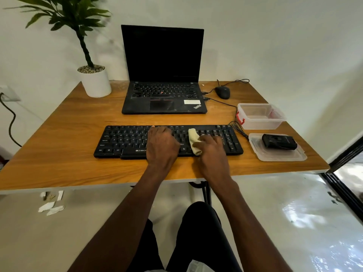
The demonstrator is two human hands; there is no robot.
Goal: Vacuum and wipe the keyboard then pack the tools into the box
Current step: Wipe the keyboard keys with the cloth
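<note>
Right hand (211,149) holds cloth (194,141) on keyboard (125,140); clear box (261,122) holds nothing.

The surface (68,122) is smooth wood-grain with a slight sheen. The keyboard (125,141) is matt black plastic, and the cloth (193,137) by the fingers (208,138) is soft and pale yellow. The box (261,118) is clear plastic.

Looks like a small home-office corner. There's a wooden bench (68,122) pushed up against a plain white wall, with an open laptop (163,75) on it, an external keyboard (125,140) in front of that, and a wired mouse (223,92). A potted plant (92,75) sits in the back corner, and there's a wall socket (7,93) with a cable on the left.
</note>
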